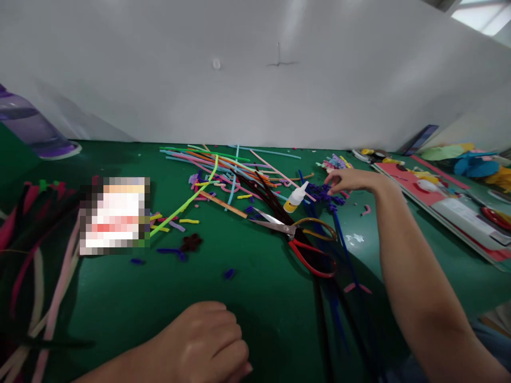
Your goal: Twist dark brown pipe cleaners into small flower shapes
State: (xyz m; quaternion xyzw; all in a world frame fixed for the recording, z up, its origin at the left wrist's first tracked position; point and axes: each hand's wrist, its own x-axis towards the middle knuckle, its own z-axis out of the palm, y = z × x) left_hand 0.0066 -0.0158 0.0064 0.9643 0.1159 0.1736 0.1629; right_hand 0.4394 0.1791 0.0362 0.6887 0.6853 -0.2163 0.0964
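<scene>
Two hands are out over the green bench [131, 303]. Nearest, the left hand [207, 340] rests at the front edge with its fingers curled shut, holding nothing visible; bare cloth lies open around it. Farther out, scissors [299, 234] lie spread, crossing dark stems that run toward the near edge. Beyond them a glue bottle [295, 198] lies tipped. The right hand [351, 181] reaches past, fingers loosely open, touching the purple bits [325, 194]. A tangle of pipe cleaners [223, 170] crowds the back, up to the white wall [255, 80].
</scene>
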